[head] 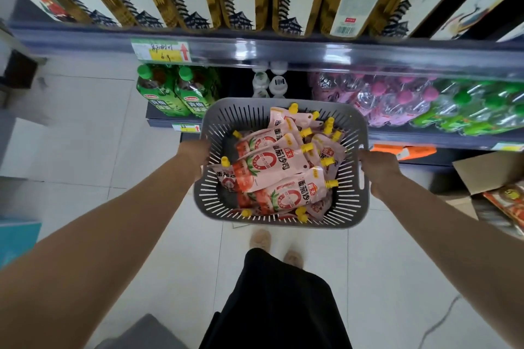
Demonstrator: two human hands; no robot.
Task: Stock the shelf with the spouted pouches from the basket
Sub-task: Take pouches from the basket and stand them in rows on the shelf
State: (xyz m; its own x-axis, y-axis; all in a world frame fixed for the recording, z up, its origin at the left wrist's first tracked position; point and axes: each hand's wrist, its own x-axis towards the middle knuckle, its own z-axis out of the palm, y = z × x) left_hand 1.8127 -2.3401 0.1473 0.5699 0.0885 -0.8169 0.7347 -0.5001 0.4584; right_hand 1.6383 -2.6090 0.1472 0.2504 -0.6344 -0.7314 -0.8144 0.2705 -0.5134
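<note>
Pouches lie heaped in the grey basket, which the left hand and right hand grip by its sides before the shelf, so stocking looks not yet begun, with every one left to place.

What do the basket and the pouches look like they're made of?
The basket looks like moulded grey plastic with a matte finish, judging by its even slotted walls and rounded rim. The pouches are probably flexible plastic film, glossy, since they crease and catch glare. Their yellow caps look like hard plastic.
</note>
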